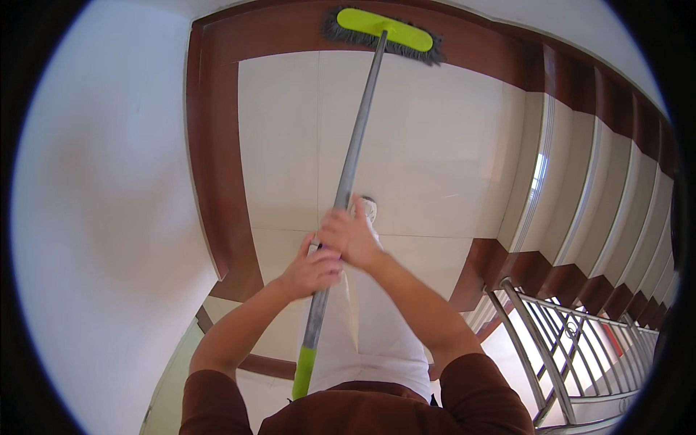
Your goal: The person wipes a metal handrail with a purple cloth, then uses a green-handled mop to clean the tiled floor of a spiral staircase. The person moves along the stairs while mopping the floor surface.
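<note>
A long-handled dust mop reaches from my waist out to the far side of a tiled landing. Its lime-green head plate (pixel 359 23) carries a dark grey fringe (pixel 348 37), which rests on the brown border at the far wall. My left hand (pixel 311 273) is wrapped around the grey metal pole (pixel 361 125) at about mid-length. Just above it, my right hand (pixel 348 235) grips the same pole, one digit raised off it. Both hands are slightly blurred. Below them the pole ends in a green grip (pixel 304 372) beside my white trousers.
Cream floor tiles (pixel 413 141) have a brown border (pixel 217 163). A white wall (pixel 109 163) stands at left. Stairs (pixel 576 179) with metal-edged steps adjoin the landing on the right, and a metal railing (pixel 535 337) is at lower right. My shoe (pixel 368 207) shows beyond my hands.
</note>
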A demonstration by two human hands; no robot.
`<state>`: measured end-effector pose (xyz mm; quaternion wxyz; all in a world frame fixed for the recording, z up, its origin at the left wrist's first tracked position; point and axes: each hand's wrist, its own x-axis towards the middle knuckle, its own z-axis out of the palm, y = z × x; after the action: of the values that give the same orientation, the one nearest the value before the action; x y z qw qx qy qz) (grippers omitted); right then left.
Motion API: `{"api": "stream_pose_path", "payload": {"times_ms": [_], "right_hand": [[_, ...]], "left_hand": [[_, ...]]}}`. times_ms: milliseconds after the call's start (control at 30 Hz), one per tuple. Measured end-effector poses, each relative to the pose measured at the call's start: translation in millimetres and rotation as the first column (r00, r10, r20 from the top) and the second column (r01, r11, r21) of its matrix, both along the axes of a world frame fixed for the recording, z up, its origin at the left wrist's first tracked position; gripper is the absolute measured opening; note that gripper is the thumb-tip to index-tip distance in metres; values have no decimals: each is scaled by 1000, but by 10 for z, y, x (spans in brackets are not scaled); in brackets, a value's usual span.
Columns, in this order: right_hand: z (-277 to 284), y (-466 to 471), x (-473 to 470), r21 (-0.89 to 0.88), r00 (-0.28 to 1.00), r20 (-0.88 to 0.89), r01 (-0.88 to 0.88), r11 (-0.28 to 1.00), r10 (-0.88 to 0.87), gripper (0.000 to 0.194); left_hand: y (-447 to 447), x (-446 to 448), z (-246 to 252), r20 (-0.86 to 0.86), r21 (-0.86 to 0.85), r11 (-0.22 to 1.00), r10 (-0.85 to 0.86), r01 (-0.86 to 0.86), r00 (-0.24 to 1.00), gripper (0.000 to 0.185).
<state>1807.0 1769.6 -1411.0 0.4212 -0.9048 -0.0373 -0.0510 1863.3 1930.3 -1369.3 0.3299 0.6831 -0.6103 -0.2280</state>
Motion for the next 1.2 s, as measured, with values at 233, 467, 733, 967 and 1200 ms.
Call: {"api": "stream_pose_path", "payload": {"times_ms": [233, 467, 733, 967, 1200], "right_hand": [[144, 231, -372, 118, 1000, -7, 5, 993, -4, 12], [286, 592, -847, 51, 995, -91, -40, 998, 44, 7], [-9, 863, -1213, 24, 998, -37, -49, 999, 49, 11], [412, 1796, -2057, 70, 995, -53, -84, 994, 88, 10], [36, 1107, -1731, -92, 994, -49, -107, 990, 102, 10]], "left_hand": [[163, -265, 199, -80, -48, 999, -30, 27, 996, 12], [541, -688, 360, -77, 18, 996, -88, 90, 993, 13], [895, -1203, 44, -39, -14, 1000, 18, -19, 999, 12], [1714, -1963, 579, -56, 45, 999, 1, 2, 998, 10], [1163, -1830, 68, 20, 25, 998, 62, -63, 998, 12]]}}
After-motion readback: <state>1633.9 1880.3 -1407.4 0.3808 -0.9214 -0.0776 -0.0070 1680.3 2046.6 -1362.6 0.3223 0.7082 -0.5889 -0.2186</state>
